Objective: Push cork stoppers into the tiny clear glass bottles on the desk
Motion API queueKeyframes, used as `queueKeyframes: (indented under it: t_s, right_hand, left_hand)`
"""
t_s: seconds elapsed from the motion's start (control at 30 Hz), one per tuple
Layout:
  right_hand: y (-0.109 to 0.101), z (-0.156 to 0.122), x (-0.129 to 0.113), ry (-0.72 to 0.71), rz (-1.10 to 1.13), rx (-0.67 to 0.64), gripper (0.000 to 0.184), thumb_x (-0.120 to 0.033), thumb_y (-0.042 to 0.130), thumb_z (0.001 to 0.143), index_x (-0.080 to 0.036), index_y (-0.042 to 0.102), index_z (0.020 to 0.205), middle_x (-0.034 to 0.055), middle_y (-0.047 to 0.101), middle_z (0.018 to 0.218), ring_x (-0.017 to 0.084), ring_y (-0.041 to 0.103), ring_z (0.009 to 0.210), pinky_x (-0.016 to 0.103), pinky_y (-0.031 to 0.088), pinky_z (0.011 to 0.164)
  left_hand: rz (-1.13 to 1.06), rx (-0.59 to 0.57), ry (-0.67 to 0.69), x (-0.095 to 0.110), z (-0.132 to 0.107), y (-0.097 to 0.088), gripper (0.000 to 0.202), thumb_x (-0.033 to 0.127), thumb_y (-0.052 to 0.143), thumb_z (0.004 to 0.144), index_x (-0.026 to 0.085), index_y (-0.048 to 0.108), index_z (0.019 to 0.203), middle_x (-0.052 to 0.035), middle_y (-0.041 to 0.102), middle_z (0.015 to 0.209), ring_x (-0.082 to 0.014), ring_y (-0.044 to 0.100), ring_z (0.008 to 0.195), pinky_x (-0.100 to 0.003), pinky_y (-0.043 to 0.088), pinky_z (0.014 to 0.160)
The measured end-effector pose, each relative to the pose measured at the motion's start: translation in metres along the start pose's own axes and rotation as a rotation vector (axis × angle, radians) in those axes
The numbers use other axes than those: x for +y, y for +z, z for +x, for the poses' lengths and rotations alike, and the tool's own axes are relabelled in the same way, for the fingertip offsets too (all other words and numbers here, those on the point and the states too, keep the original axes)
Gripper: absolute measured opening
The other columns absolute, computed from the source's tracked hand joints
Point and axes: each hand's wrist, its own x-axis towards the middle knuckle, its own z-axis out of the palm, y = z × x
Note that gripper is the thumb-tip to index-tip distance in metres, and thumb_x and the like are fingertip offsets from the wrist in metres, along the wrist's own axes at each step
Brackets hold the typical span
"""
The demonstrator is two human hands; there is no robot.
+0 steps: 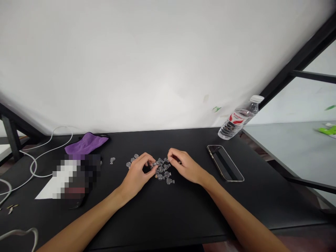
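Note:
Several tiny clear glass vials point(164, 173) lie in a cluster on the black table point(168, 213). My left hand point(138, 171) rests beside them on the left, its fingertips pinched on one small vial point(155, 163). My right hand point(183, 164) sits at the cluster's right, fingers curled and pinched near the same vial; what it holds is too small to make out. A few more vials point(131, 160) lie just left of my left hand, and a single one point(112, 160) lies further left.
A phone point(225, 163) lies face up right of my hands. A water bottle point(240, 118) stands at the table's back right corner. A purple cloth point(86, 143), a blurred-out item on white paper point(44, 190) and white cables point(34, 164) are at the left.

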Motion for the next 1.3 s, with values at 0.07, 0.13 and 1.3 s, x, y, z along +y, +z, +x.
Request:
queueKeyframes:
  t_s: [0.07,0.13,1.3]
  right_hand:
    - [-0.013,0.000,0.010,0.041,0.000,0.022,0.019,-0.027,0.050,0.100,-0.022,0.051,0.082,-0.0013,0.052,0.076,0.015,0.047,0.068,0.029,0.039,0.065]
    - [-0.027,0.000,0.022,0.058,-0.034,0.045,0.018,-0.026,0.055,0.096,-0.022,0.053,0.079,-0.0016,0.050,0.074,0.015,0.046,0.068,0.029,0.039,0.064]
    - [-0.050,-0.007,0.061,0.152,-0.064,-0.086,0.022,-0.038,0.058,0.098,-0.021,0.068,0.090,-0.0008,0.048,0.083,0.015,0.044,0.070,0.029,0.038,0.067]
  left_hand:
    - [0.011,0.044,-0.014,-0.001,0.000,0.000,0.003,0.021,0.065,0.094,0.022,0.062,0.095,-0.0018,0.063,0.091,-0.0159,0.057,0.079,-0.029,0.049,0.076]
    - [0.019,0.073,-0.026,-0.002,0.000,0.000,0.002,0.022,0.063,0.096,0.022,0.061,0.096,-0.0023,0.064,0.093,-0.0160,0.057,0.079,-0.030,0.049,0.076]
    - [0.057,0.046,0.033,-0.004,-0.001,0.003,0.008,0.017,0.060,0.098,0.023,0.061,0.103,-0.0013,0.060,0.098,-0.0137,0.053,0.076,-0.025,0.047,0.073]
